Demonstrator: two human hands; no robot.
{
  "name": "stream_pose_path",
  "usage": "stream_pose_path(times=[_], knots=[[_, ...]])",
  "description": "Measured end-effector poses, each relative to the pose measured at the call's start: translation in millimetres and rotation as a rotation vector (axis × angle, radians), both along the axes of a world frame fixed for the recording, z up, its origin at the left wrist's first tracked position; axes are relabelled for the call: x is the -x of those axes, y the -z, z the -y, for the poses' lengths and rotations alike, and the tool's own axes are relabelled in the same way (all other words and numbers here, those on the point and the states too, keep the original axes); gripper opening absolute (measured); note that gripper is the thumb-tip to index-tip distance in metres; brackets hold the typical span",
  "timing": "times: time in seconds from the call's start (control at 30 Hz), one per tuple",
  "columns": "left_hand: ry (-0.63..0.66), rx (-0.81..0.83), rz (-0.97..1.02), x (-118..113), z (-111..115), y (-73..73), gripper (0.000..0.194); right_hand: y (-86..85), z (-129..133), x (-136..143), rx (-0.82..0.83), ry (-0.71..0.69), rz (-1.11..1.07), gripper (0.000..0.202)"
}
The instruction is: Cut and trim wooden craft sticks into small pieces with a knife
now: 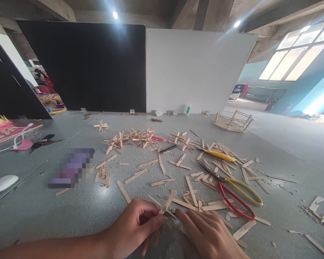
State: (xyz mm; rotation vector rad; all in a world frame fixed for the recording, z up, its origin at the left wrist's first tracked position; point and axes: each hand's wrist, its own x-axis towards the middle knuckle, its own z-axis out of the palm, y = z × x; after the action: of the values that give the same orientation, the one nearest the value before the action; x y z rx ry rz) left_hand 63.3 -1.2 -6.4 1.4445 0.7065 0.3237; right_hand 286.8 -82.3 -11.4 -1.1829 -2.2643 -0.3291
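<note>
My left hand (140, 226) is closed, with a short wooden craft stick (169, 201) pinched between thumb and forefinger and slanting up to the right. A thin pale strip (155, 200) crosses behind that stick. Close on the right is my right hand (205, 230), its fingers bent downward and the forefinger at the end of a small piece between the hands. What its thumb and fingertips grip is hidden. Just beyond my right hand lie scissors (224, 180) with one red and one yellow handle. Loose craft sticks (190, 190) are scattered around both hands.
Stick bundles (143, 136), a yellow-handled tool (218, 154) and a black pen (169, 148) lie farther back. A small stick-built frame (233, 121) stands at back right, near a glue bottle (188, 109). Left are a blurred-out phone-like object (72, 168) and a white mouse (3, 183). Upright panels (199, 72) border the back.
</note>
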Motion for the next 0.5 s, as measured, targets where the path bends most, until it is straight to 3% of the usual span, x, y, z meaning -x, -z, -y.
stream_pose_path(times=[0.3, 0.5], knots=[[-0.025, -0.011, 0.024, 1.5, 2.0, 8.8, 0.056, 1.7, -4.2, 0.0, 0.102, -0.091, 0.027, 0.029], [-0.045, 0.063, 0.048, 0.0, 1.7, 2.2, 0.065, 2.4, -5.6, 0.5, 0.049, -0.067, 0.033, 0.030]])
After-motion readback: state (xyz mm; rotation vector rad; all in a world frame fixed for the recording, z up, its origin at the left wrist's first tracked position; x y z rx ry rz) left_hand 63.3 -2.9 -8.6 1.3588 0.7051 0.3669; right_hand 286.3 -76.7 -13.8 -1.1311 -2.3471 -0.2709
